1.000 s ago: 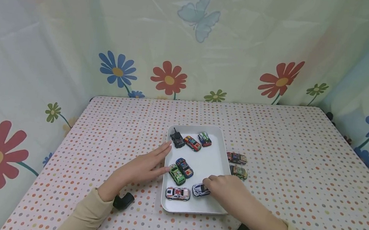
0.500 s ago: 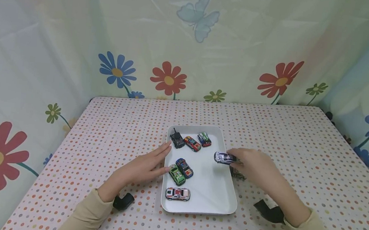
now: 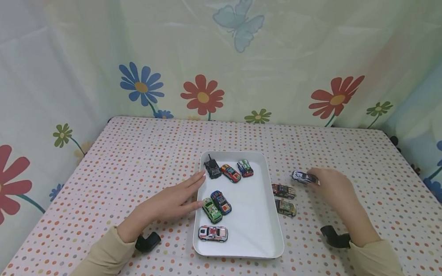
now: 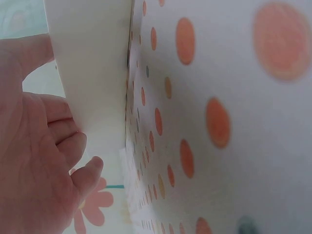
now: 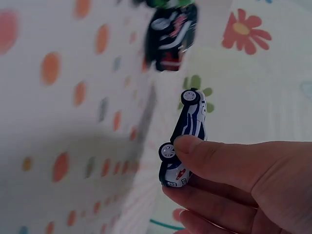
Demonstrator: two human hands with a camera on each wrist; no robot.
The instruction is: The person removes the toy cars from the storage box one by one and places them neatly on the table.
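White car (image 3: 303, 177) shifted rightward; only right wrist view shows spoked wheels (image 5: 190, 96)

White tray (image 3: 254, 219) on a dotted bench (image 3: 156, 149), six toy vehicles (image 3: 212, 210) inside, left hand (image 3: 175, 200) touching its left rim, two toy cars (image 3: 284, 191) against its right side, right hand (image 3: 332, 185) pinching a white-and-dark car (image 3: 301, 177) farther right, far flowered backdrop (image 3: 293, 51)

Left sleeve (image 3: 105, 255): plain beige, creased, its cuff behind the left grip (image 3: 172, 201)
Right sleeve (image 3: 384, 271): same beige, behind the right grip (image 3: 332, 185)
Left wrist piece (image 3: 148, 242): black, bent, behind the grip's thumb side
Right wrist piece (image 3: 333, 238): black, bent
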